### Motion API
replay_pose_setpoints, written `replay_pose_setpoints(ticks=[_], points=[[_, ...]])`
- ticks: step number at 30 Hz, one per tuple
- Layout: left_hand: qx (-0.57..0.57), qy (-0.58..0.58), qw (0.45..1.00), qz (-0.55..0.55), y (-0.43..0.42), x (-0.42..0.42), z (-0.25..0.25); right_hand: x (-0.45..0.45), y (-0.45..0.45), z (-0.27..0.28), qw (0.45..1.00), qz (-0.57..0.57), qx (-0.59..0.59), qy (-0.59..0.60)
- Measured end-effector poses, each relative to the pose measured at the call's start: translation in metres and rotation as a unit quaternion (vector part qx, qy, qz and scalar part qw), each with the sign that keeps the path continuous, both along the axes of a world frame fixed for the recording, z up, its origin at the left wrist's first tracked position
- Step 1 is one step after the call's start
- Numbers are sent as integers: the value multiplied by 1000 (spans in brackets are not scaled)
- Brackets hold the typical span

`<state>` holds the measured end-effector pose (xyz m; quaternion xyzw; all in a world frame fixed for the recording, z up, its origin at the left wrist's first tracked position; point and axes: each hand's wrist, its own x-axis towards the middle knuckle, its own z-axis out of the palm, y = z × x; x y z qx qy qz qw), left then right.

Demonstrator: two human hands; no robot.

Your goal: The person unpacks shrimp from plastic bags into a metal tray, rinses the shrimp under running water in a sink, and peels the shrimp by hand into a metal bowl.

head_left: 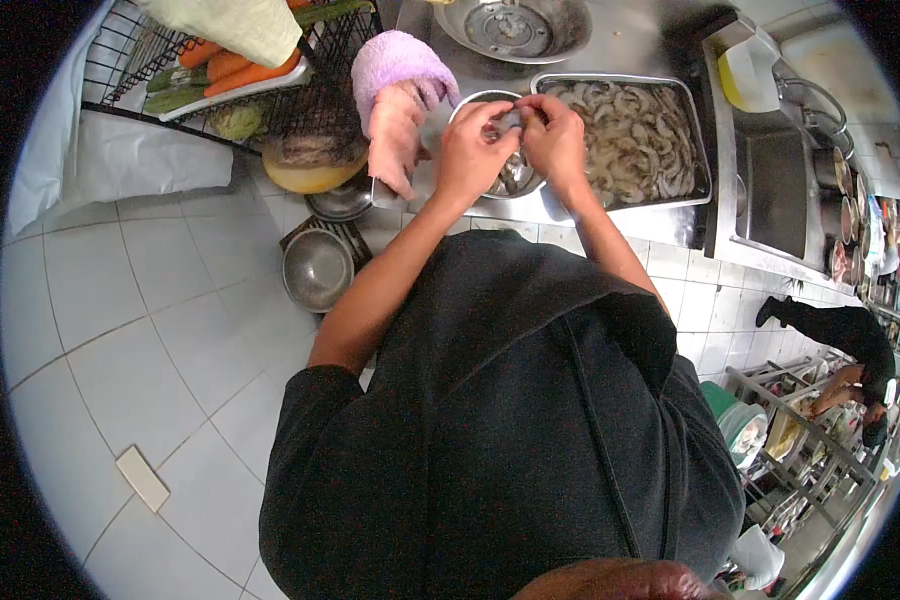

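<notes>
My left hand (475, 152) and my right hand (556, 140) meet over a round metal bowl (532, 188) at the counter's near edge. Between their pinched fingertips is a small greyish shrimp (511, 120), partly covered by the fingers. More grey pieces, apparently shrimp, lie in the bowl under my hands. Just right of my right hand, a rectangular metal tray (708, 150) holds many grey shrimp (640, 145) in cloudy liquid. A pink cloth (395, 135) and a lilac towel (395, 62) lie left of my left hand.
A metal basin (560, 45) stands at the back of the counter. To the right is a sink (775, 185). At left, a wire rack (120, 75) holds carrots (245, 75) and other vegetables. Steel bowls (318, 270) sit below it. A person in black (845, 335) is far right.
</notes>
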<state>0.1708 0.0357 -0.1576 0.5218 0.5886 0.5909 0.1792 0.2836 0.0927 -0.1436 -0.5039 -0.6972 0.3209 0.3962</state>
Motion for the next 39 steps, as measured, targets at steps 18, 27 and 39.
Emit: replay_pose_setpoints(ticks=[18, 27, 39], points=[[-119, -90, 988, -40, -14, -3, 2, 3, 0, -3, 998, 12, -69, 0], [-198, -554, 794, -152, -10, -13, -5, 7, -9, -1, 996, 41, -66, 49], [-215, -646, 709, -183, -8, -10, -20, 13, -9, -5, 986, 15, -89, 137]])
